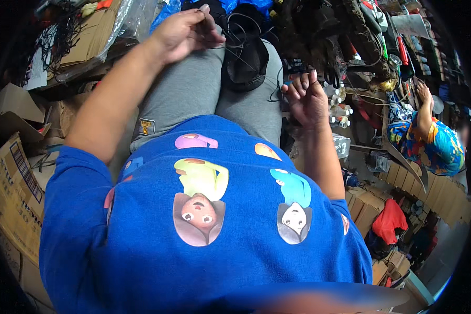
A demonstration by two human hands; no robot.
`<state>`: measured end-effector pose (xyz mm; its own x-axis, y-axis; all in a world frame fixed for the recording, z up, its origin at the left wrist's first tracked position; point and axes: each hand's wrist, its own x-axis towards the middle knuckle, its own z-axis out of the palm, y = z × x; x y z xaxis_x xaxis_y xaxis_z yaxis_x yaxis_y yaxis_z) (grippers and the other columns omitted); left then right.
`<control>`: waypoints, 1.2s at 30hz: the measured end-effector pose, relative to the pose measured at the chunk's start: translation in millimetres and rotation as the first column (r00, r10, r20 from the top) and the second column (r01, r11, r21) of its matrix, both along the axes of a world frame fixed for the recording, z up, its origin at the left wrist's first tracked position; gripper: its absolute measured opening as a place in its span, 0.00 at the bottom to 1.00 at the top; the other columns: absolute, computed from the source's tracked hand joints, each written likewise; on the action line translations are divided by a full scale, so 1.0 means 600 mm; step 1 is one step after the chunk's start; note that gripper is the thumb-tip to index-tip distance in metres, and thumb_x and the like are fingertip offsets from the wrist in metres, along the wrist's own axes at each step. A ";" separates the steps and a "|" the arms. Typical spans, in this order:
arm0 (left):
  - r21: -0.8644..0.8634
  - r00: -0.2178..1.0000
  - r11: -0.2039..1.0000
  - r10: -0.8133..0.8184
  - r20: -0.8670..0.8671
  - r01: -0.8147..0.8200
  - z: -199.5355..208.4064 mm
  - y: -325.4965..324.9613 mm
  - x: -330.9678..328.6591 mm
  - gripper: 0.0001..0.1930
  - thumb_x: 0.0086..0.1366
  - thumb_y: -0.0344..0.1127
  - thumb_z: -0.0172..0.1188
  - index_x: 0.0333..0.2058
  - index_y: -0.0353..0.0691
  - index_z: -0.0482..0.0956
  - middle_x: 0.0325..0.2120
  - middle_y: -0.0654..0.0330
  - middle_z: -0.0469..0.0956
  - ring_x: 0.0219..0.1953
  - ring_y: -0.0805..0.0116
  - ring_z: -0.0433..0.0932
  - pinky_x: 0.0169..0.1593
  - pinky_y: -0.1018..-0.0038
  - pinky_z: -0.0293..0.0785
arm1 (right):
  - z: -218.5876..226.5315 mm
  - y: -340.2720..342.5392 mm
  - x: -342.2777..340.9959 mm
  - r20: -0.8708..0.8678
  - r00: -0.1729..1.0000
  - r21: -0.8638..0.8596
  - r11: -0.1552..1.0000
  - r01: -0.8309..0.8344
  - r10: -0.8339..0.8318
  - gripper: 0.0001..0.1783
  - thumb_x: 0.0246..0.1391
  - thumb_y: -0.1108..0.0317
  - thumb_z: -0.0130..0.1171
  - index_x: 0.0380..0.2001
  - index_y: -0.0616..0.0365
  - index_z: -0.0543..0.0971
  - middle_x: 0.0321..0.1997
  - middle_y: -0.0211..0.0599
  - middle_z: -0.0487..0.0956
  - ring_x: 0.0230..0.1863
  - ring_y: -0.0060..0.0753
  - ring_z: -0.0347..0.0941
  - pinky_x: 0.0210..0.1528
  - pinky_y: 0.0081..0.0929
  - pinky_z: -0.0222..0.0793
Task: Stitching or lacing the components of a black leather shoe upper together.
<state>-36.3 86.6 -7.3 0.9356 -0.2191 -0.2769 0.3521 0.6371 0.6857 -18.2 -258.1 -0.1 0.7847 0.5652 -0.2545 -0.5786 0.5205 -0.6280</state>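
Note:
A black shoe (246,65) lies across my lap, its stitched end toward me. Thin thread (267,77) loops over its opening and runs off its right side. My left hand (191,32) is left of the shoe's far part, fingers curled in and thumb raised; whether thread is in its grasp is too fine to see. To the right of the shoe, apart from it, my right hand (307,99) is closed with fingers bent, and the thread leads up to its fingertips. Grey trousers (188,86) lie under the shoe.
Another person (429,136) in a bright patterned shirt sits at the right. Small bottles (341,111) stand beyond my right hand. Cardboard boxes (18,183) crowd the left, with a plastic-covered carton (91,39) farther up. A red bag (390,220) lies at the lower right.

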 end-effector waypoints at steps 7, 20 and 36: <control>0.863 0.968 0.504 -0.192 0.161 -0.044 0.051 0.160 -0.061 0.21 0.60 0.44 0.58 0.47 0.37 0.76 0.42 0.56 0.76 0.45 0.70 0.74 0.51 0.75 0.68 | 0.063 -0.095 0.031 0.253 0.939 -0.891 0.434 0.133 0.232 0.32 0.50 0.73 0.60 0.60 0.52 0.65 0.57 0.44 0.68 0.50 0.31 0.70 0.51 0.26 0.65; 0.983 0.948 -0.178 -0.318 -0.017 -0.042 -0.013 -0.016 0.101 0.30 0.46 0.60 0.63 0.30 0.32 0.81 0.33 0.44 0.78 0.38 0.52 0.77 0.43 0.64 0.72 | 0.083 0.135 0.053 0.238 0.508 -0.966 0.149 0.209 0.828 0.24 0.45 0.59 0.68 0.42 0.58 0.73 0.28 0.35 0.78 0.29 0.21 0.71 0.31 0.22 0.68; 0.726 0.727 -0.146 0.060 0.684 -0.672 -0.019 0.101 -0.037 0.18 0.48 0.41 0.67 0.31 0.33 0.75 0.32 0.52 0.71 0.36 0.57 0.73 0.40 0.68 0.71 | 0.053 0.224 0.024 0.191 0.568 -0.949 0.299 -0.102 0.800 0.24 0.45 0.53 0.67 0.38 0.62 0.78 0.30 0.38 0.79 0.34 0.27 0.73 0.39 0.25 0.68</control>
<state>-58.7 147.3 -18.7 0.7876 0.3612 0.4992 -0.0738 -0.7490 0.6584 -3.8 -123.5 31.5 0.5961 0.6647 -0.4504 0.1308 -0.6339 -0.7623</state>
